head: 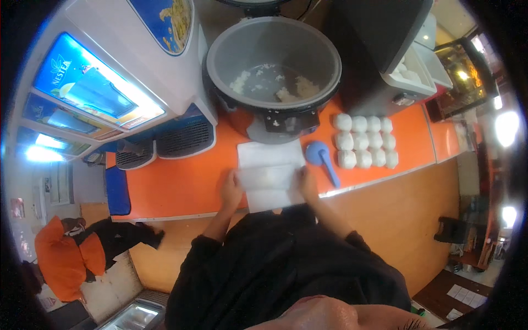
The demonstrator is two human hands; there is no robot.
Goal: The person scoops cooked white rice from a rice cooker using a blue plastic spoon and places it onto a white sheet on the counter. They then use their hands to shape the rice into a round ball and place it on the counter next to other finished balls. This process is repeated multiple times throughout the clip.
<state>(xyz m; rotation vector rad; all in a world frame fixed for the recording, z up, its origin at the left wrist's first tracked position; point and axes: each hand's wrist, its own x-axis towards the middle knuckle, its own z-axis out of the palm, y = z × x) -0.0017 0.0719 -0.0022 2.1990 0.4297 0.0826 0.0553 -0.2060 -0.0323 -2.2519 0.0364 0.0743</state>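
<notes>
On the orange counter just ahead of me lies a stack of white paper (270,152). My left hand (232,189) grips the left end of a folded white paper sheet (266,177), and my right hand (306,183) grips its right end. A faint pale bulge shows through the middle of the folded sheet; what is inside is hidden. To the right of the paper rests a blue rice paddle (319,156), its handle pointing towards me. Beyond the paper stands a large open rice cooker (274,37) with some white rice (239,82) left on its bottom and walls.
Several white wrapped bundles (361,141) sit in rows on the counter (173,185). A drinks dispenser (173,138) stands left, and a dark container (359,62) stands back right beside an open bin of white bundles (408,74). A person in orange (60,255) is at far left.
</notes>
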